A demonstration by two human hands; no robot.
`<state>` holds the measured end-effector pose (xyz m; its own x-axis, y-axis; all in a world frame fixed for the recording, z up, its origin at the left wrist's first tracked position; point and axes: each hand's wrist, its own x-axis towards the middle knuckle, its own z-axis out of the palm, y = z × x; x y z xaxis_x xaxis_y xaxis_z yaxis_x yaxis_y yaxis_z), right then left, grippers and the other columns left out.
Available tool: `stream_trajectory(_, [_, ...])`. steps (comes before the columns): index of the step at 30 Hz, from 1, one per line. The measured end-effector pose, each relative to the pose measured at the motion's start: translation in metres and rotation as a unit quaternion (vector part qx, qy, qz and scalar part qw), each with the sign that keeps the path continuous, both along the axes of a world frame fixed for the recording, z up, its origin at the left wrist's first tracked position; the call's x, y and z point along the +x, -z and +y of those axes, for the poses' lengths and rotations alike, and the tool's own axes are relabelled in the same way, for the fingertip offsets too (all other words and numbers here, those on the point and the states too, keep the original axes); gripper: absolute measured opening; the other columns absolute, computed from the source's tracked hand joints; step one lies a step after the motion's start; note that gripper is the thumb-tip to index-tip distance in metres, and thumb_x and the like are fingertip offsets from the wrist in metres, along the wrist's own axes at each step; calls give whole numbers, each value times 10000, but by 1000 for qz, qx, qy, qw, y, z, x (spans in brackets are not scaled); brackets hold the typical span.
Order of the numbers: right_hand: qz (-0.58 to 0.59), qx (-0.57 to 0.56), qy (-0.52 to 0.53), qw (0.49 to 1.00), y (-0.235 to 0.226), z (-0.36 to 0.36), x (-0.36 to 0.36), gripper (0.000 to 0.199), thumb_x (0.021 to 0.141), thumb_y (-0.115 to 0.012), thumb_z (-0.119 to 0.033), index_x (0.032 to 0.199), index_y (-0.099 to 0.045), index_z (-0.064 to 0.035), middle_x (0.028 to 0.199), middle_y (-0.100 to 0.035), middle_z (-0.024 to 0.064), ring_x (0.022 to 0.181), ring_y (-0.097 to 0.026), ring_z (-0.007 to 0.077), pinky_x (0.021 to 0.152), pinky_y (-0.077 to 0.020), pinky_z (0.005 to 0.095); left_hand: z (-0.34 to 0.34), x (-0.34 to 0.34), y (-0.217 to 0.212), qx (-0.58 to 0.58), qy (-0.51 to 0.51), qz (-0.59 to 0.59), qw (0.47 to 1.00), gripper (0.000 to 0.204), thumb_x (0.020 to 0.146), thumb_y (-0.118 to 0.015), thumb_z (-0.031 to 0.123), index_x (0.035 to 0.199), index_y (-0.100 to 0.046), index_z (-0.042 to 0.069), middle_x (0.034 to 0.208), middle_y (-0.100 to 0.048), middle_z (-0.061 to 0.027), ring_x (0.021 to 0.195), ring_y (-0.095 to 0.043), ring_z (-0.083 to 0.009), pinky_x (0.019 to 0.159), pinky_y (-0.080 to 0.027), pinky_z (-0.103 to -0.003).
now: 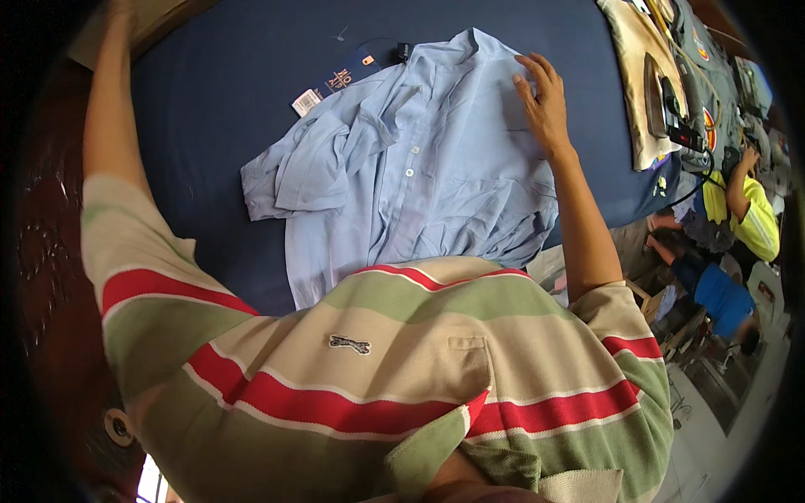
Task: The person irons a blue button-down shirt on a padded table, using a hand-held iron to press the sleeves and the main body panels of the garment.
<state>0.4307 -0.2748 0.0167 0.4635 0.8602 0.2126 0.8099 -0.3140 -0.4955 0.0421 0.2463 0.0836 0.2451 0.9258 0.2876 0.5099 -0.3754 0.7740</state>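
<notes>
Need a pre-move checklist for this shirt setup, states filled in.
1. Light blue button-up shirt lying smooth: not ok, creased, bunched toward its near edge.
2. Right hand at the shirt: ok, by the shoulder right of the collar.
3. Left hand free: cannot tell, cut off by the top edge.
4. Iron apart from the shirt: ok, off to the right.
5. Iron cool: cannot tell.

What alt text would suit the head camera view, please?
Rumpled light-blue shirt on a dark-blue surface, a person's open right hand at its shoulder; the left arm reaches the top-left edge. An iron sits at upper right.
</notes>
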Motion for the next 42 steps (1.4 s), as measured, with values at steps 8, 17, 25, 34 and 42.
stream_trajectory(8, [43,-74,95,992,2,-24,28,438,888,-506,-268,1293,-499,-100,1245,-516,135,1093,-482,307,947,-387,380,46,31,90,102,-26,407,907,756,867,-370,618,1417,-306,103,1457,-301,-148,1330,-292,-346,1070,-245,-500])
stream_trajectory(17, [97,-138,-95,981,-8,25,36,395,859,-560,-279,1159,-556,-20,1035,-589,141,979,-542,296,889,-419,363,-382,59,43,1,128,398,908,620,766,-657,372,1267,-468,59,1303,-472,-126,1180,-467,-329,964,-388,-461])
stream_trajectory(25, [526,119,-203,817,-135,15,13,155,917,-557,-242,956,-551,-92,828,-572,-20,753,-527,56,680,-445,212,-423,0,8,-109,-7,-5,994,74,799,-576,38,829,-508,44,740,-506,-21,746,-481,-105,703,-411,-249])
stream_trajectory(34, [6,-32,-384,923,-305,-36,12,203,855,-601,-194,974,-632,-32,836,-632,45,809,-584,134,760,-465,285,-567,-29,-160,372,-208,382,820,299,748,-635,120,1035,-585,52,975,-608,-151,895,-589,-329,777,-459,-397])
stream_trajectory(42, [-115,188,-430,876,-375,-95,33,283,760,-649,-37,1034,-588,-8,849,-625,79,801,-597,158,710,-484,301,-642,-34,-192,327,-189,216,900,277,796,-530,38,1058,-615,68,994,-621,-103,940,-607,-270,835,-457,-336])
